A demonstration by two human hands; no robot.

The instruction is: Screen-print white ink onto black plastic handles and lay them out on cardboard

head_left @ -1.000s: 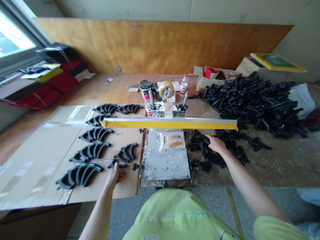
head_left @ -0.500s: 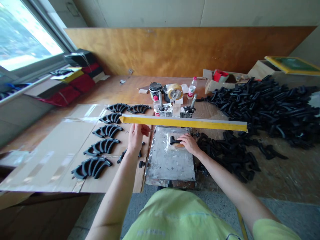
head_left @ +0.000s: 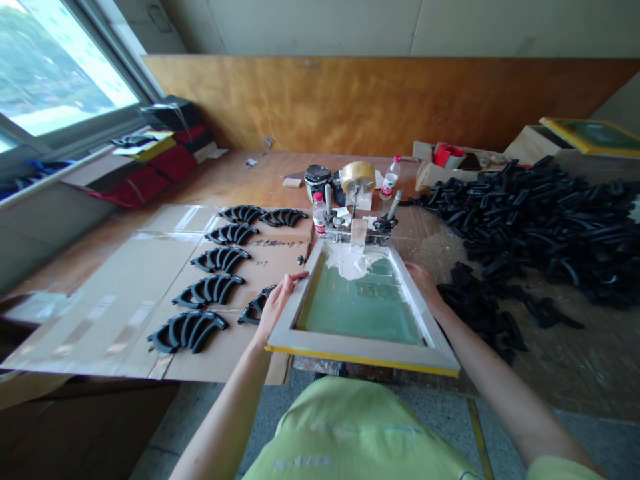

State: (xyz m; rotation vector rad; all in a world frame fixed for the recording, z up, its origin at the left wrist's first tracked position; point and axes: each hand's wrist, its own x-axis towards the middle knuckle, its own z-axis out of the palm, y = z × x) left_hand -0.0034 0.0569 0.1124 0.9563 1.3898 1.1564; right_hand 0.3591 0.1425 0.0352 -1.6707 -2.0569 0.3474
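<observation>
A wooden screen-printing frame (head_left: 305, 340) with green mesh and a smear of white ink lies lowered flat in front of me. My left hand (head_left: 279, 303) grips its left rail, fingers curled over the top. On the right rail rests my right hand (head_left: 423, 283), fingers over the edge. Left of the frame, rows of curved black plastic parts (head_left: 207, 290) lie on cardboard (head_left: 100, 300). The part placed under the frame is hidden by the mesh.
A big heap of black parts (head_left: 540, 220) covers the table's right side. Behind the frame stand an ink tin (head_left: 317, 181), a tape roll (head_left: 357, 176) and two small bottles (head_left: 390, 177). Red and black items lie by the window at left.
The frame has swung down from raised to flat over the platen. My right hand left the black part on the platen and went to the right rail; my left hand came down with the left rail.
</observation>
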